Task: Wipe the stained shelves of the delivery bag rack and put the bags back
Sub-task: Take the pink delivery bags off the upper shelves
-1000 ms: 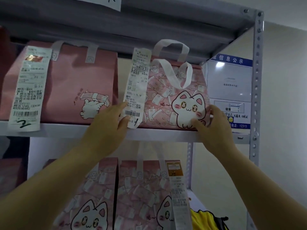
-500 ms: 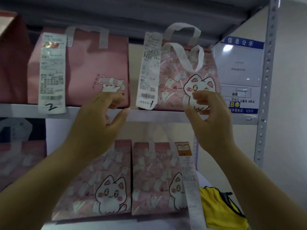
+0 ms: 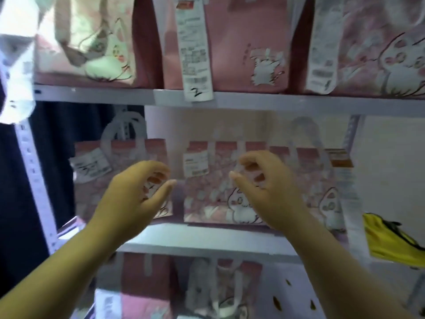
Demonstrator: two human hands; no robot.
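Pink delivery bags with cat drawings and paper receipts stand on a grey metal rack. The upper shelf [image 3: 253, 101] carries a plain pink bag [image 3: 230, 42] with a receipt marked 2, and a patterned cat bag [image 3: 379, 49] to its right. On the middle shelf [image 3: 207, 236] stand a left bag [image 3: 124, 157] and a middle bag [image 3: 218, 199]. My left hand [image 3: 135, 194] and my right hand [image 3: 266, 187] hover in front of the middle-shelf bags, fingers curled and apart, holding nothing. The view is blurred.
A yellow cloth-like item [image 3: 391, 238] lies at the right end of the middle shelf. More pink bags [image 3: 147, 284] stand on the lower shelf. The rack's left post [image 3: 34, 180] rises beside a dark gap.
Both hands have let go of the patterned cat bag on the upper shelf and dropped to the middle shelf. The view has swung down and left.
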